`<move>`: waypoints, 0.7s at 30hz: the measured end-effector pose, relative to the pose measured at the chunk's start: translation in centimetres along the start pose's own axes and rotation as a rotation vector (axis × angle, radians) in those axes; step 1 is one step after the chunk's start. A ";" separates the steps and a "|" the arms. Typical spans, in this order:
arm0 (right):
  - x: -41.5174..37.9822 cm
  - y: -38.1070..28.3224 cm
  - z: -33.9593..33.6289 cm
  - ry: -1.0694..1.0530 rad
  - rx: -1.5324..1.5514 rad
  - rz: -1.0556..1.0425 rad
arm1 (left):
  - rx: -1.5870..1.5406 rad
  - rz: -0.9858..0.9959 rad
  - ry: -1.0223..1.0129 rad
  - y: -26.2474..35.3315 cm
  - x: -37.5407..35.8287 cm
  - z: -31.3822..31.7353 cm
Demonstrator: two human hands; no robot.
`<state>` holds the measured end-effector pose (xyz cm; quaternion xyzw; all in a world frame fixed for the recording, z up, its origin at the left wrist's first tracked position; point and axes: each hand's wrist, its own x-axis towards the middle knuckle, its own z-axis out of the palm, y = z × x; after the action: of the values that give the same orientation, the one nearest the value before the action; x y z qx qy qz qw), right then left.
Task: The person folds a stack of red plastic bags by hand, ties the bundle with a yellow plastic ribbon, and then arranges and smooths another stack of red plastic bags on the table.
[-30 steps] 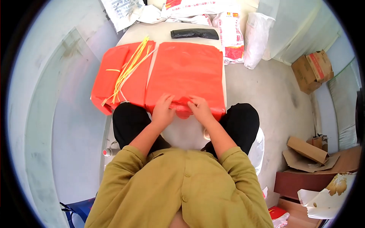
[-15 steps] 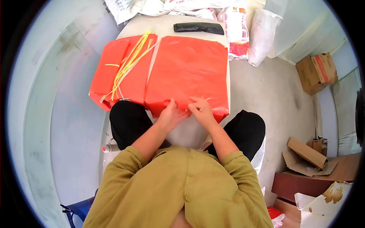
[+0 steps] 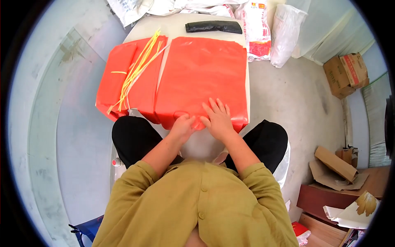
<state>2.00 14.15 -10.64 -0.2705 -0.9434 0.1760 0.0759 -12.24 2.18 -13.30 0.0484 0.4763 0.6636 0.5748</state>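
A stack of red plastic bags [image 3: 201,70] lies flat before me, its near edge hanging over the table's front. My left hand [image 3: 182,128] is closed at that edge, fingers pinching the plastic of the top bag. Just right of it, my right hand [image 3: 219,120] rests on the bags, fingers spread and palm down. Between the two hands the plastic bulges in a small fold. On the left, a folded red bundle [image 3: 119,68] sits over more red plastic, with yellow ties [image 3: 140,68] lying across it.
A black plastic roll [image 3: 214,26] lies at the table's [image 3: 168,25] far end. Beyond stand printed white sacks [image 3: 258,31] and a white wrapped roll [image 3: 286,35]. Cardboard boxes [image 3: 345,76] are at the right wall, with loose cardboard [image 3: 335,168] nearer. My knees flank the table's front.
My right hand has gone from bent fingers at the edge to lying flat and spread on the bags. My left fingers have closed on the edge. The view has shifted slightly.
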 end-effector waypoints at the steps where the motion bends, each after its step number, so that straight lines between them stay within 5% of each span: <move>1: 0.0 0.1 0.2 0.066 -0.012 -0.020 | 0.012 0.008 0.000 -0.1 0.1 0.1; 8: 1.3 1.4 -0.4 0.024 0.061 0.090 | -0.025 0.038 -0.002 -0.7 -0.1 -0.2; 21: 8.1 0.1 -0.4 0.139 -0.149 -0.091 | 0.100 0.010 0.138 0.1 -0.3 0.6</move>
<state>-4.72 18.71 -9.94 -0.2440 -0.9576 0.0828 0.1286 -11.84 2.32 -12.79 0.0337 0.5471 0.6435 0.5343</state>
